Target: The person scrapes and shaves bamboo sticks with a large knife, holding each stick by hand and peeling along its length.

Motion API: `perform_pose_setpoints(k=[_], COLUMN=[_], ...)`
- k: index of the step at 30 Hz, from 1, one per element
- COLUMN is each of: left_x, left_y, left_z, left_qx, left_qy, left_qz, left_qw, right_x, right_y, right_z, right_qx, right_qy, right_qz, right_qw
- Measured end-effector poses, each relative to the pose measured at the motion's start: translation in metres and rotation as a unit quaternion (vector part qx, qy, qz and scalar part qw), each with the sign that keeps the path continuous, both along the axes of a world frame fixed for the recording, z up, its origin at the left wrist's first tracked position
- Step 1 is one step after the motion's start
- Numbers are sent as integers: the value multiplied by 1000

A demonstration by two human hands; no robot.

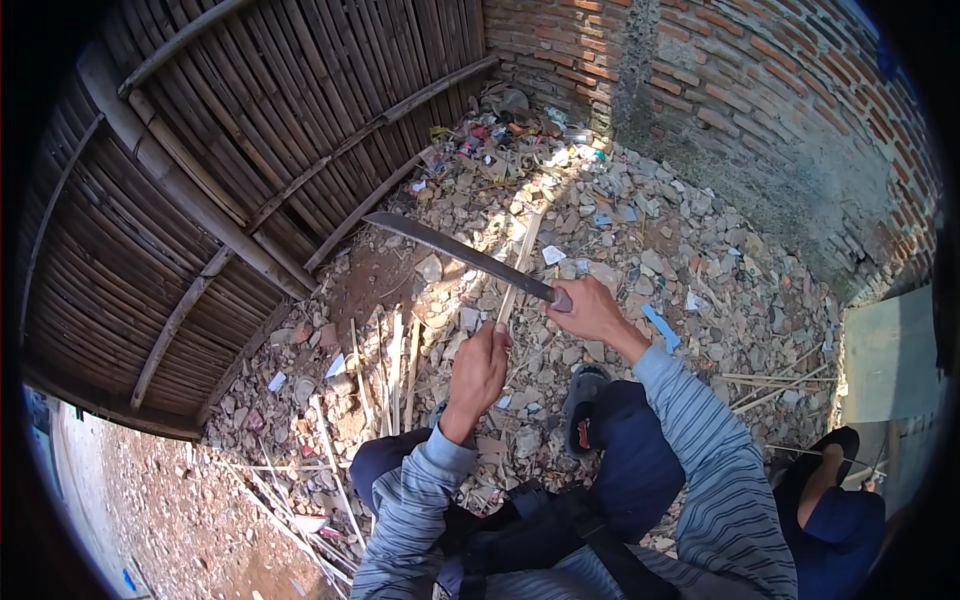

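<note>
My right hand [590, 309] is closed around the handle of a machete [463, 253]. Its long dark blade points to the far left and lies across a pale bamboo strip [526, 243]. The lower end of that strip is gripped in my left hand [479, 370], with the fingers wrapped round it. From there the strip slants up and away, past the blade. Whether the edge bites into the strip, I cannot tell. Several more pale strips [397, 372] lie on the rubble just left of my left hand.
Broken stone and brick rubble [700, 270] covers the ground. A bamboo slat wall [250, 130] stands at the left, a brick wall [740, 90] at the far right. Litter [520, 128] gathers in the corner. Another person's leg [835, 510] shows at the lower right, near thin sticks [780, 385].
</note>
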State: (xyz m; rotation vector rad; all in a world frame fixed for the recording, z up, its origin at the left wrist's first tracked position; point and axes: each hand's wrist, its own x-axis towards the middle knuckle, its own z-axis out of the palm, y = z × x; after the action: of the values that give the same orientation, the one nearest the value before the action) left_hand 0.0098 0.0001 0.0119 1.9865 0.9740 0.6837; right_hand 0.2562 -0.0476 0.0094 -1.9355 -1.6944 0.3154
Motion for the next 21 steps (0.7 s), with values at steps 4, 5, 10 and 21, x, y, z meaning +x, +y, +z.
perform_pose_setpoints(k=[4, 5, 10, 21], left_x=[0, 0, 3, 4], left_y=[3, 4, 4, 2], left_z=[-5, -7, -15, -36], left_qx=[-62, -75, -20, 98], left_qy=[-19, -23, -26, 0], left_qz=[-19, -25, -13, -7], left_qw=[998, 997, 999, 995], right_x=[-7, -9, -22, -27], right_y=[0, -1, -3, -3], right_z=[-1, -4, -1, 0], right_qx=[-26, -29, -44, -101], right_qy=[-10, -13, -35, -22], right_qz=[5, 12, 22, 48], right_qw=[1000, 999, 998, 993])
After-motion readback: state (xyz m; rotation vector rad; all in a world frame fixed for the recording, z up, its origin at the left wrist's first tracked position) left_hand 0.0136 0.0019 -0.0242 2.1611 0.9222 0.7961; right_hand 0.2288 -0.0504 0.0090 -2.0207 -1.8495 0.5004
